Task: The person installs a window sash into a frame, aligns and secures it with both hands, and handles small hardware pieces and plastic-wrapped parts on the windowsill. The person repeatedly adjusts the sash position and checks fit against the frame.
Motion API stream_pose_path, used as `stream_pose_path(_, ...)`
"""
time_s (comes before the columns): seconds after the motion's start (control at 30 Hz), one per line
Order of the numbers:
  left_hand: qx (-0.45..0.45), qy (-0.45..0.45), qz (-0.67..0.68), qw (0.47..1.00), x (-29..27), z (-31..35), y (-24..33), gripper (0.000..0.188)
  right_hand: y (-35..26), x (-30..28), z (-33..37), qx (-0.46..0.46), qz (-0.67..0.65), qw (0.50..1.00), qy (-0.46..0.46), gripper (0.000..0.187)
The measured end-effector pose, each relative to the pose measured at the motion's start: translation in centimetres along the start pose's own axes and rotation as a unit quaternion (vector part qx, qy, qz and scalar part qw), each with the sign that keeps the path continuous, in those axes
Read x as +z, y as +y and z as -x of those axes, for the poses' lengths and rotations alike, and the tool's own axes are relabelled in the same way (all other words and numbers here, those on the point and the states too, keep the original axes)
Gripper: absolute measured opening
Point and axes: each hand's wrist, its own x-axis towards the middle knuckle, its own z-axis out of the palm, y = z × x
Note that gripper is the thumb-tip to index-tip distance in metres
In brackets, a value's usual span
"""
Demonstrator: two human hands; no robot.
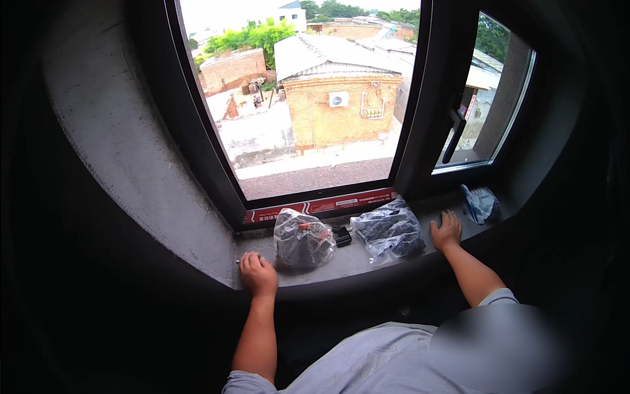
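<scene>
My left hand (259,274) rests at the left end of the grey windowsill (308,278), fingers curled down. A small pale tip shows beside those fingers; what it belongs to is hidden. Just right of this hand sits a clear plastic bag (303,244) with dark and red contents. Beside that bag lies a small black object (341,236). A second clear bag (390,233), filled with something dark, lies in the middle of the sill. My right hand (447,231) lies on the sill to its right, fingers stretched out. Farther right is a bluish, clear bag (482,204).
Behind the sill stands a dark window frame (216,154) with red printed tape (321,205) along its bottom. A black handle (454,136) is on the narrow right sash. A grey plaster wall (125,125) curves up on the left. Brick buildings show outside.
</scene>
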Motion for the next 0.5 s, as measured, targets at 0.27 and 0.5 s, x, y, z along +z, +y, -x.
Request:
stream_pose_path(0.27,0.01,-0.004,0.001,1.0,-0.08,0.0,0.25,0.012,-0.08,-0.44,0.15,-0.011,0.008,1.0,0.028,0.06)
stream_pose_path(0.5,0.019,0.014,-0.001,1.0,0.36,-0.07,0.05,0.011,-0.39,-0.81,-0.1,-0.01,0.004,1.0,0.02,0.061)
